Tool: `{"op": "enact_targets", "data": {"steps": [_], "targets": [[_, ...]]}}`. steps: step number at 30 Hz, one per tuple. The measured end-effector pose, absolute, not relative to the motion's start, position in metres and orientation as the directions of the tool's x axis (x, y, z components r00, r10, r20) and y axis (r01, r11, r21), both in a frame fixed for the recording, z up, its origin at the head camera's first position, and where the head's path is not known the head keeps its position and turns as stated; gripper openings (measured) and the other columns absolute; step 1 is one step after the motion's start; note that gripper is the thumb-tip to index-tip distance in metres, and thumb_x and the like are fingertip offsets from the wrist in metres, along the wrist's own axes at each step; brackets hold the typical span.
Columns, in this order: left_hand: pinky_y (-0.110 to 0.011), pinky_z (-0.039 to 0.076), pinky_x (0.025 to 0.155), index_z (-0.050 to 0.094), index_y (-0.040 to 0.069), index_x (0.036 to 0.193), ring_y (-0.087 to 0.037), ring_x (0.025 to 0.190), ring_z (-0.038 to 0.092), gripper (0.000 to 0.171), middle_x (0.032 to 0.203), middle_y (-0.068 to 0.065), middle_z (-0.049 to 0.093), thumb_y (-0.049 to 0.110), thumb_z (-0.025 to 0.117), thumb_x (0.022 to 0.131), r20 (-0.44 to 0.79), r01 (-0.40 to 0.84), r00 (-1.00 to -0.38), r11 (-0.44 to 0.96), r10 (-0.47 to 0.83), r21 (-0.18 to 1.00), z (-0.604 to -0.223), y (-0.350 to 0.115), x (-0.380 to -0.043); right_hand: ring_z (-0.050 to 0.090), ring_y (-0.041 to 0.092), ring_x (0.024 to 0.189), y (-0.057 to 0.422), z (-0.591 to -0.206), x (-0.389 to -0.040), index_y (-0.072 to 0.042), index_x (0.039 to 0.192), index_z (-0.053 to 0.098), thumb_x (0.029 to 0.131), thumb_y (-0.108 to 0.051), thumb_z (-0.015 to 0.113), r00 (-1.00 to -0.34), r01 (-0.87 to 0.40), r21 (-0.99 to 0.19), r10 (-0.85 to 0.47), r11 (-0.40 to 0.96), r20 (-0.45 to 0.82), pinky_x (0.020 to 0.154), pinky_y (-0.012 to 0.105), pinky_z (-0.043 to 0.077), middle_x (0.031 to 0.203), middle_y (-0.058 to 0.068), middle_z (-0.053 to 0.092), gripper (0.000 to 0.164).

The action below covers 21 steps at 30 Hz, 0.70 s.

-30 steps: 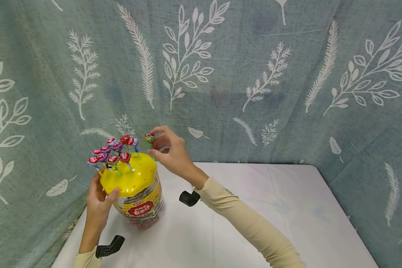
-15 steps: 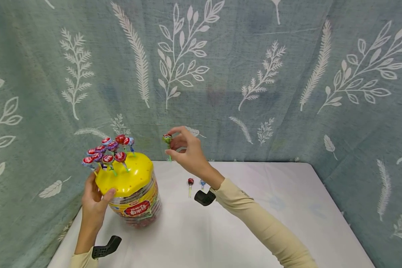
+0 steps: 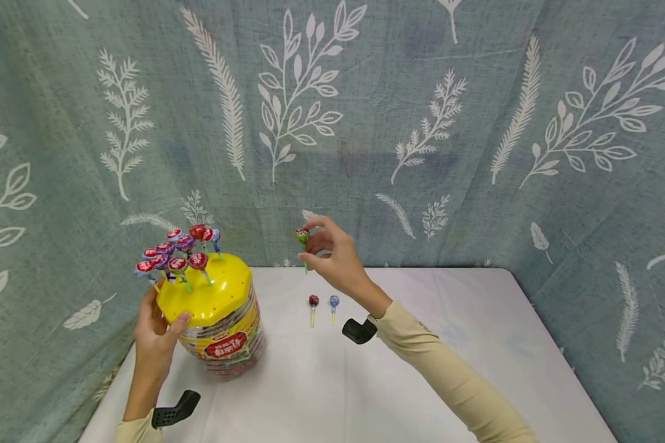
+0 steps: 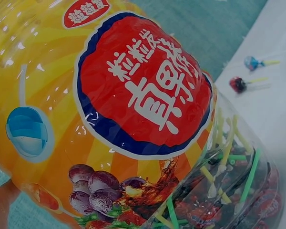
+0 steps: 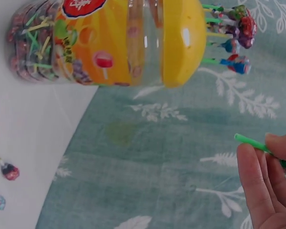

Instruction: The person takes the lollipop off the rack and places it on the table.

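Note:
My left hand [image 3: 157, 335] grips the side of a large clear lollipop jar [image 3: 229, 347] near its top, thumb at the edge of the yellow lid [image 3: 221, 292]. Several wrapped lollipops [image 3: 198, 261] stand stuck in holes of that lid, mostly on its left and back. To the right of the jar, raised above the table's far edge, my right hand [image 3: 338, 255] pinches a green lollipop [image 3: 302, 237]. Its green stick [image 5: 250, 140] points out past the fingertips in the right wrist view. Through the jar's lower wall, more lollipops [image 4: 214, 205] show inside.
On the white table [image 3: 421, 357] a dark red lollipop [image 3: 313, 301] and a blue lollipop [image 3: 334, 301] lie side by side, right of the jar. A patterned green curtain [image 3: 354, 203] hangs behind and beside the table.
The right hand has carried the green lollipop rightward, away from the lid. The two lollipops on the table, hidden earlier, have come into sight. The left hand stays on the jar.

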<state>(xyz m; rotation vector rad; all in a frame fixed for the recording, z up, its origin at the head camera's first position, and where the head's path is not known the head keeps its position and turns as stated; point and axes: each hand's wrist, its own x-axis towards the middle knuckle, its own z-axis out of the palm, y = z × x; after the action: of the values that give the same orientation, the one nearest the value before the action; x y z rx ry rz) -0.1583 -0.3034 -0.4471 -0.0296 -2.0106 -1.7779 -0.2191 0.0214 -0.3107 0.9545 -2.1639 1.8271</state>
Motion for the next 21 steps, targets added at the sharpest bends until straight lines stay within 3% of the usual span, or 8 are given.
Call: {"op": "enact_targets", "data": {"steps": [5,13,21], "targets": [[-0.011,0.036,0.094,0.022,0.022,0.149,-0.014,0.126,0.037,0.077,0.148,-0.004,0.029,0.001,0.059,0.085,0.345,0.304,-0.898,0.183,-0.274,0.935,-0.449,-0.304,-0.158,0.06,0.041,0.075,0.03,-0.316,-0.218,0.008,0.119,0.048,0.081,0.011,0.064,-0.798,-0.538,-0.84,-0.361,0.068,0.482,0.06,0.04,0.055,0.091,0.032,0.057,0.042],[-0.011,0.037,0.093,0.023,0.022,0.148,-0.014,0.126,0.037,0.076,0.148,-0.004,0.03,0.0,0.06,0.085,0.345,0.307,-0.897,0.173,-0.276,0.936,-0.447,-0.304,-0.158,0.061,0.041,0.076,0.041,-0.324,-0.221,0.008,0.121,0.048,0.081,0.009,0.065,-0.836,-0.48,-0.871,-0.356,0.106,0.417,0.06,0.032,0.055,0.093,0.032,0.058,0.043],[-0.011,0.037,0.094,0.023,0.022,0.148,-0.015,0.127,0.037,0.075,0.149,-0.004,0.03,-0.001,0.059,0.085,0.345,0.315,-0.896,0.146,-0.28,0.938,-0.447,-0.303,-0.159,0.06,0.044,0.076,0.055,-0.34,-0.225,0.011,0.12,0.047,0.081,0.011,0.065,-0.857,-0.447,-0.887,-0.338,0.114,0.388,0.062,0.042,0.055,0.092,0.033,0.057,0.042]]}}
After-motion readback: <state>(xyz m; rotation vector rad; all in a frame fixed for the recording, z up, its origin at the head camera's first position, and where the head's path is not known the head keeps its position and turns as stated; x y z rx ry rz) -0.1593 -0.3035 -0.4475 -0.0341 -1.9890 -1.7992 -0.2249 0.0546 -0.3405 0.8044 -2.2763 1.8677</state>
